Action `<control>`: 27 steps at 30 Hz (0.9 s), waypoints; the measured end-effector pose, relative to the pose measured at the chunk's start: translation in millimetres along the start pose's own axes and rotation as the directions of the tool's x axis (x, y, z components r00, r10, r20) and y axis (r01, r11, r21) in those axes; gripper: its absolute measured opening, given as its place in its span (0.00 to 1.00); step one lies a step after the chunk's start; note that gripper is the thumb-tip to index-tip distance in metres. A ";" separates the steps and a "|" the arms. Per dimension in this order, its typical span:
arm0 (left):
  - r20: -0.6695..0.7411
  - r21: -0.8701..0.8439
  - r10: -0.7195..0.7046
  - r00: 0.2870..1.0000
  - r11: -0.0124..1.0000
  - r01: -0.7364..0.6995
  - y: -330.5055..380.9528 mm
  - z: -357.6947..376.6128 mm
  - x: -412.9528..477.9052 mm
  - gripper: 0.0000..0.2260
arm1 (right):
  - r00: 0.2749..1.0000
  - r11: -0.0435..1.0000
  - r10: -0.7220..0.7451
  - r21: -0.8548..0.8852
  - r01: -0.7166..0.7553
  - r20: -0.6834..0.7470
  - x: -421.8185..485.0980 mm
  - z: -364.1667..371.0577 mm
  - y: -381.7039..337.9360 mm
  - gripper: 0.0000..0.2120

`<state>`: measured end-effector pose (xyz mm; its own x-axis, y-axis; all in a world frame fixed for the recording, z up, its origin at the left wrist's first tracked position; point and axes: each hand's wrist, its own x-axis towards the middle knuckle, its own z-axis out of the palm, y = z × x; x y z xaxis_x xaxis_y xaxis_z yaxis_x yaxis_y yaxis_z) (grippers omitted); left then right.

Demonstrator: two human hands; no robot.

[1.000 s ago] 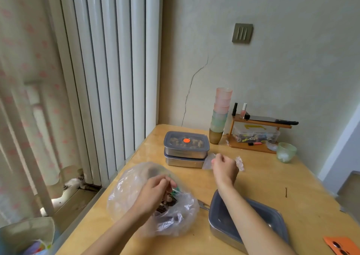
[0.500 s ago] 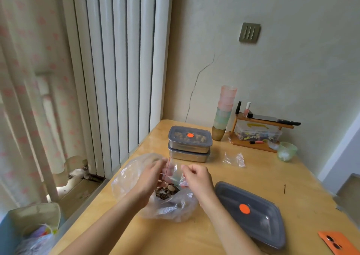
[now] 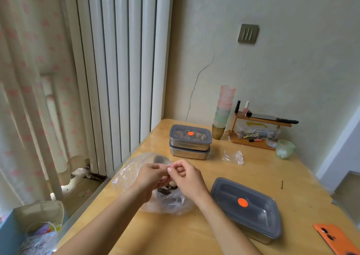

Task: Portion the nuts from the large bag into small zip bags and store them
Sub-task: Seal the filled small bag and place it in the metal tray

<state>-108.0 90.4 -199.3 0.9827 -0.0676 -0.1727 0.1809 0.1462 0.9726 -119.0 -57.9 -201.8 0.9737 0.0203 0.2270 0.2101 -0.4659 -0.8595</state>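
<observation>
Left hand (image 3: 151,174) and right hand (image 3: 188,177) grip closed, pinching small zip bag (image 3: 162,159) over large bag (image 3: 127,173)

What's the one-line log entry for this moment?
left hand: pinches small zip bag | right hand: pinches same bag | large bag: on table, nuts inside

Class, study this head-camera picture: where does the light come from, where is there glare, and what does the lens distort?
Head view: daylight enters through the curtain at left; a sheen lies on the table beside the stacked tins; the wide lens makes the radiator fins lean and fan out; the large bag shows glints.
</observation>
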 end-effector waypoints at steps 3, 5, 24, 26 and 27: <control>0.029 -0.025 0.012 1.000 1.000 -0.011 0.4 -1.0 0.4 0.09 | 0.998 1.000 0.002 0.016 -0.003 0.060 1.0 -2.9 4.5 0.08; 0.014 0.036 0.054 0.998 0.998 -0.055 -1.0 -1.6 1.0 0.10 | 0.997 0.999 0.031 0.041 -0.034 0.072 2.7 -6.3 6.1 0.07; 0.001 0.569 0.361 0.932 0.767 -0.298 10.3 -2.5 10.9 0.04 | 0.953 0.757 -0.152 -0.588 0.284 0.264 4.8 -19.9 4.7 0.07; 0.096 0.573 0.355 0.930 0.744 -0.344 10.6 -3.0 10.2 0.07 | 0.959 0.801 -0.182 -0.533 0.273 0.217 6.4 -21.5 7.4 0.05; 0.151 0.582 0.335 0.930 0.730 -0.358 9.4 -4.7 11.6 0.11 | 0.967 0.853 -0.187 -0.460 0.248 0.176 7.7 -22.4 9.5 0.04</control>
<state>-94.7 95.7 -192.9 0.9683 -0.1631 0.1891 -0.2432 -0.4436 0.8626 -111.5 -81.9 -198.0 0.9174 0.2621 0.2995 0.3804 -0.7988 -0.4661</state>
